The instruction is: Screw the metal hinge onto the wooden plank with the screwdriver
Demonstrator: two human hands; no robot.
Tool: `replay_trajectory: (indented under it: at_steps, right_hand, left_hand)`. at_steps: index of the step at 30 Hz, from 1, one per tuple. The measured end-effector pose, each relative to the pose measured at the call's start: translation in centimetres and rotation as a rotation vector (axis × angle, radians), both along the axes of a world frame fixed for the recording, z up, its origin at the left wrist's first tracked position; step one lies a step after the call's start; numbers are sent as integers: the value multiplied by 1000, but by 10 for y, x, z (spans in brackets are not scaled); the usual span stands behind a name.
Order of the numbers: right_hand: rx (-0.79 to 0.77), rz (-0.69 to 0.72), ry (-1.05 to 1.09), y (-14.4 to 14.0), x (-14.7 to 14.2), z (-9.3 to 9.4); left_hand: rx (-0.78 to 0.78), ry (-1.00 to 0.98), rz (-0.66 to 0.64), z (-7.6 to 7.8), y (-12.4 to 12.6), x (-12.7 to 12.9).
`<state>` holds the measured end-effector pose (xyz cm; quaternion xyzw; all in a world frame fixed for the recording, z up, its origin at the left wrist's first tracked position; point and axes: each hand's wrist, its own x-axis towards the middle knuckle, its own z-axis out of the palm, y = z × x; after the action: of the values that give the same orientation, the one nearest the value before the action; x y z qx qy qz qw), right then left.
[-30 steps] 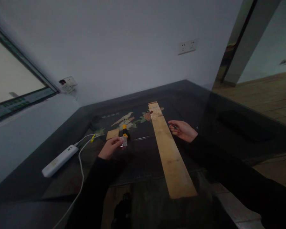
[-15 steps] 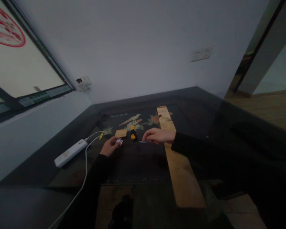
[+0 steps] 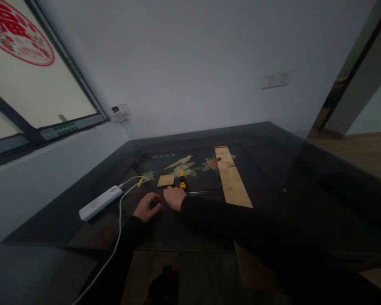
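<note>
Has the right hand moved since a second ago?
Yes. The right hand crossed the long pale wooden plank leftward and now rests beside the left hand.

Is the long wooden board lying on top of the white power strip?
No, the wooden board lies far from the white power strip, with both hands between them.

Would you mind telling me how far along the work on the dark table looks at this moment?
Laid out: the wooden plank, a small wood piece and a yellow-handled tool lie on the dark table. In hand: the left hand covers a small pale object, the right hand beside it. Left: nothing looks joined to the plank.
</note>
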<state>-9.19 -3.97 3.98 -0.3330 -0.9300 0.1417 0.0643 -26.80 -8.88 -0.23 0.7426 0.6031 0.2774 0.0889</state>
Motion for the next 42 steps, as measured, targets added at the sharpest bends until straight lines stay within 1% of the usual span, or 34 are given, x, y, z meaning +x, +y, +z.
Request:
replay_trajectory:
  at_steps: [4, 7, 10, 13, 16, 18, 21, 24, 26, 28, 30, 33, 36, 38, 42]
  right_hand:
    - [87, -15, 73, 4, -12, -6]
    - [123, -10, 106, 7, -15, -10]
    - [174, 21, 114, 7, -12, -11]
    - [207, 62, 113, 6, -2, -4]
    - [208, 92, 134, 5, 21, 16]
    - [177, 102, 215, 5, 44, 32]
    - [74, 79, 358, 7, 90, 53]
    - [-19, 19, 488, 4, 142, 59]
    - [-84, -50, 559, -3, 174, 56]
    - [-141, -104, 602, -15, 203, 48]
    - [-186, -157, 603, -30, 228, 37]
    - [-206, -271, 589, -53, 257, 18]
    - [-188, -369, 618, -72, 278, -4]
    - [-161, -409, 632, -82, 287, -18]
    - [-54, -451, 624, -96, 289, -40]
  left_hand:
    - [24, -12, 57, -4, -3, -5]
    - [22, -10, 76, -6, -2, -5]
    - [14, 33, 85, -9, -2, -2]
    - [25, 85, 60, -9, -3, 2]
    - [32, 126, 39, -8, -4, 7]
    - [36, 146, 37, -7, -6, 11]
    - [44, 155, 39, -6, -6, 18]
    - [47, 150, 33, -6, -5, 27]
    - [51, 147, 27, -5, -4, 33]
    - [58, 151, 24, -5, -3, 37]
    - [59, 158, 15, -3, -3, 39]
    - [58, 157, -9, -1, -6, 42]
    - [53, 158, -39, 0, -10, 43]
    - [54, 170, -47, 0, -12, 45]
    - [102, 201, -36, -1, -13, 49]
